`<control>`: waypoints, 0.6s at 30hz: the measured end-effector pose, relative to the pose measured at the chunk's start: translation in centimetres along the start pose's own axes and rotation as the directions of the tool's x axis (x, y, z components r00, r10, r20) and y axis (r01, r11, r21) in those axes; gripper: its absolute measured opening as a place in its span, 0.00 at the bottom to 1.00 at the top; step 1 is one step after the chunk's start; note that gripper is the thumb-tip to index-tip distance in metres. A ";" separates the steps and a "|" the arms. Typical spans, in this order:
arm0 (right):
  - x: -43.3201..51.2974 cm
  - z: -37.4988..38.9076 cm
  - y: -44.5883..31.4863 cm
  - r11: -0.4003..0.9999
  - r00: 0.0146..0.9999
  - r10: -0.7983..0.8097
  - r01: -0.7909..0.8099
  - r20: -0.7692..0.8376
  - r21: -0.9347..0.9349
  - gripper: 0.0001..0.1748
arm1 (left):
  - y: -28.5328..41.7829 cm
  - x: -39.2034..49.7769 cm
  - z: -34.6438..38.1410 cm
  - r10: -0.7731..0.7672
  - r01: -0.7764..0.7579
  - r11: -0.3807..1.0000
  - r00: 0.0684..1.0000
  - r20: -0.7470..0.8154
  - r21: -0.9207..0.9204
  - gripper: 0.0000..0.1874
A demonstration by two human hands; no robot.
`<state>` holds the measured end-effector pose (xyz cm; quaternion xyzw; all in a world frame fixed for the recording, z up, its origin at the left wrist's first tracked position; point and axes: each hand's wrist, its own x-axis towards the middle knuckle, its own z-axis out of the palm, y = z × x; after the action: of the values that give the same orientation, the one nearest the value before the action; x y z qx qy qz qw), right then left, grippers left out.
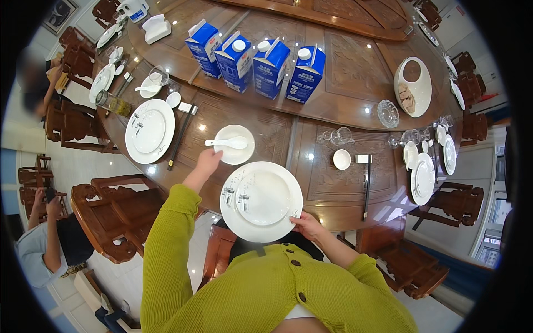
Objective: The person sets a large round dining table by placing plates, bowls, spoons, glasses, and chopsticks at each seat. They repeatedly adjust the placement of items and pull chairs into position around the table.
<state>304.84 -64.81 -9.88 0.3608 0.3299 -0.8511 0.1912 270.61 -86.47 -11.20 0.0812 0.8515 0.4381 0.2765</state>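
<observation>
With its fingers at the lower left rim of a small white dish (243, 157), my left hand (209, 162) grips it. A white ceramic spoon (233, 142) lies across that dish, its handle pointing left. My right hand (307, 226) holds the lower right rim of a large white plate (261, 236) with a smaller patterned plate (266, 200) on it. The large plate is at the table's near edge, close to my body. To the right on the wooden table (266, 120) are a small white bowl (342, 160), a chopstick rest (363, 158) and dark chopsticks (367, 191).
Several blue cartons (306, 75) stand on the raised turntable (354, 89). Stemware (339, 136) lies beyond the small bowl. Another stacked plate setting (168, 141) and a glass jar (113, 103) are at left. Carved wooden chairs (120, 208) surround the table; a seated person (50, 233) holds a phone at lower left.
</observation>
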 end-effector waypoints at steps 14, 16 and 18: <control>4.2 2.0 0.2 0.994 0.992 0.066 -0.074 -0.107 -0.075 0.13 | -1.6 1.1 -2.2 -0.057 0.067 0.988 0.995 0.077 -0.138 0.12; 4.8 0.7 0.5 0.982 0.992 0.049 -0.068 -0.112 -0.178 0.14 | -1.7 1.8 -1.4 -0.049 0.050 0.999 0.996 0.081 -0.019 0.13; 4.4 0.8 -0.4 0.969 0.989 -0.030 -0.006 -0.144 -0.246 0.16 | -3.2 4.2 0.0 0.013 -0.017 0.999 0.994 0.108 0.037 0.12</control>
<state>301.26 -65.42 -12.57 0.3939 0.4481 -0.7760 0.2046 267.43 -86.80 -15.36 0.1162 0.8428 0.4190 0.3172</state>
